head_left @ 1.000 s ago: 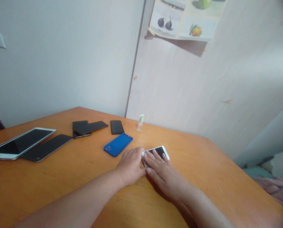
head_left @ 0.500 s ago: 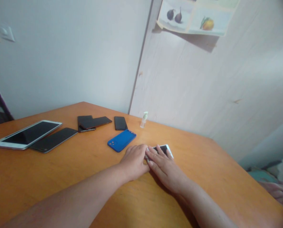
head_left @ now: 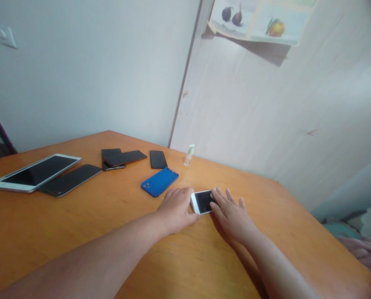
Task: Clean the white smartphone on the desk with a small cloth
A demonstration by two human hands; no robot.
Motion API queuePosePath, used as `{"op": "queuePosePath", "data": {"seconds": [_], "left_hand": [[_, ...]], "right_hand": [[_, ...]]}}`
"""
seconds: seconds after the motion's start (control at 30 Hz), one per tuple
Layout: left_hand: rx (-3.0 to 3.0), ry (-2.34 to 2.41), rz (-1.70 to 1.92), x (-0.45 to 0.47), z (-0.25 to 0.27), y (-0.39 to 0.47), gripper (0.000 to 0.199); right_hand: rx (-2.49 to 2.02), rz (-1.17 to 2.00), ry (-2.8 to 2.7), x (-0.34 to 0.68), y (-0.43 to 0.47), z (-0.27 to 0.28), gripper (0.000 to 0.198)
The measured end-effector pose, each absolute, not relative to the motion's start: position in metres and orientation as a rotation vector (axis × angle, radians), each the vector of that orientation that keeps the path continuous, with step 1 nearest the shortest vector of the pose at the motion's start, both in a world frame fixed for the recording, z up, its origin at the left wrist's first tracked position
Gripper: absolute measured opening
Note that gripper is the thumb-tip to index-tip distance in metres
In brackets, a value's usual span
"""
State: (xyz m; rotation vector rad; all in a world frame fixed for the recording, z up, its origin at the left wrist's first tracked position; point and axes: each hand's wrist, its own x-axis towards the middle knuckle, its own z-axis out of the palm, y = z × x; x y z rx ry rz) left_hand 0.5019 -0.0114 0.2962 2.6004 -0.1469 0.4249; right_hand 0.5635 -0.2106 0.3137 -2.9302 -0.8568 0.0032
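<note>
A white smartphone (head_left: 203, 202) with a dark screen lies face up on the wooden table in front of me. My left hand (head_left: 176, 211) grips its left end between thumb and fingers. Over the phone's right end rests my right hand (head_left: 230, 214), its fingers stretched out and spread, fingertips on the screen. A tiny pale spot shows by those fingertips; I cannot make out what it is. Just beyond my left hand lies a blue phone case (head_left: 160, 182), its camera cutouts toward the left.
A small clear pump bottle (head_left: 189, 155) stands near the table's back edge. Left of it lie a black phone (head_left: 158, 159) and two overlapping dark phones (head_left: 126, 157). A white tablet (head_left: 37, 173) partly overlaps another dark phone (head_left: 71, 180) at the far left. Walls border the wooden table (head_left: 79, 224).
My right hand has slid right across the phone, baring the left part of its screen. My left hand keeps its hold at the left end.
</note>
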Motion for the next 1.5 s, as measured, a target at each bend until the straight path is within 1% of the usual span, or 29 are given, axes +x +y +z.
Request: {"op": "queuePosePath", "data": {"seconds": [0.07,0.2,0.27,0.33,0.43,0.5,0.57,0.67,0.73,0.83,0.93,1.13,1.2,1.37,1.43,1.5], "left_hand": [[2.618,-0.133,0.417,0.502,0.296,-0.012,0.036],[2.631,-0.139,0.409,0.502,0.297,-0.011,0.034],[2.636,-0.134,0.406,0.501,0.297,-0.011,0.033],[2.643,-0.131,0.409,0.501,0.297,-0.011,0.035],[2.648,-0.152,0.420,0.502,0.296,-0.011,0.036],[2.648,-0.157,0.430,0.502,0.295,-0.011,0.035],[2.645,-0.151,0.435,0.503,0.294,-0.010,0.036],[2.638,-0.146,0.434,0.503,0.294,-0.010,0.034],[2.635,-0.149,0.427,0.502,0.294,-0.010,0.034],[2.632,-0.149,0.428,0.502,0.295,-0.010,0.040],[2.624,-0.163,0.432,0.502,0.294,-0.009,0.041],[2.620,-0.155,0.431,0.503,0.293,-0.009,0.038],[2.618,-0.160,0.429,0.503,0.294,-0.009,0.038],[2.624,-0.169,0.421,0.503,0.295,-0.009,0.038],[2.626,-0.170,0.418,0.503,0.296,-0.009,0.038],[2.627,-0.173,0.415,0.503,0.296,-0.009,0.038]], "right_hand": [[-2.946,0.021,-0.844,0.561,-0.212,0.315,0.059],[-2.766,0.209,-1.203,0.537,-0.208,0.326,0.058],[-2.718,0.285,-1.287,0.532,-0.208,0.331,0.057],[-2.798,0.287,-1.191,0.537,-0.213,0.332,0.058],[-3.002,0.200,-0.871,0.550,-0.220,0.330,0.060],[-3.057,0.171,-0.800,0.550,-0.222,0.331,0.061],[-3.004,0.204,-0.944,0.540,-0.219,0.336,0.061],[-2.801,0.360,-1.260,0.523,-0.215,0.347,0.057],[-2.756,0.415,-1.293,0.521,-0.216,0.352,0.054],[-2.897,0.341,-1.082,0.533,-0.223,0.353,0.046],[-3.010,0.253,-0.930,0.540,-0.225,0.350,0.041],[-2.806,0.306,-1.287,0.515,-0.214,0.357,0.043],[-2.828,0.314,-1.262,0.519,-0.216,0.359,0.038],[-3.047,0.240,-0.921,0.542,-0.229,0.354,0.030],[-3.045,0.222,-0.946,0.540,-0.227,0.353,0.030],[-2.968,0.224,-1.089,0.531,-0.223,0.353,0.032]]}}
